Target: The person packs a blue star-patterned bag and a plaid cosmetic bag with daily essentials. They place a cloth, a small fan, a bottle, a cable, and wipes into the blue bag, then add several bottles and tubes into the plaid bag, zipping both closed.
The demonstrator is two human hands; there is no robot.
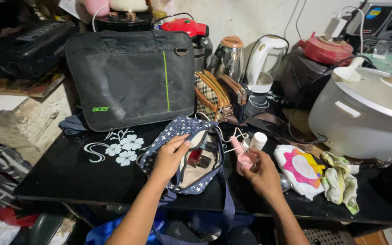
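1. Nearest the camera, the left hand (171, 156) rests on the rim of the navy star-print fabric pouch (162, 140), fingers curled over the open mouth and pinching the soft edge to hold it spread.
2. The right hand (262, 174) is closed around a small pink plastic bottle with a slim neck (240, 156), gripping it at the wider lower body while the neck points toward 11 o'clock.
3. The pouch lies on the glossy black tabletop with white flower print (91, 168), just at 6 o'clock from the large black laptop bag with a green stripe (130, 77). Inside it show small dark red and black cosmetic bottles (200, 156), packed close together.
4. Handling, as a judgement: the pink bottle looks light and rigid, with a smooth surface that could slip; the thick body gives a surer hold than the thin neck. The pouch is limp cloth and will sag unless its rim is held open; the small bottles inside may be glass, so they want gentle contact.
5. At 12 o'clock from the right hand stands a white cylindrical plastic container (258, 140), just beside the pink bottle.
6. At 3 o'clock lie a white wipes packet with pink and yellow print (300, 170) and a crumpled pale green cloth (339, 181); beyond them sits a large grey rice cooker (364, 113).
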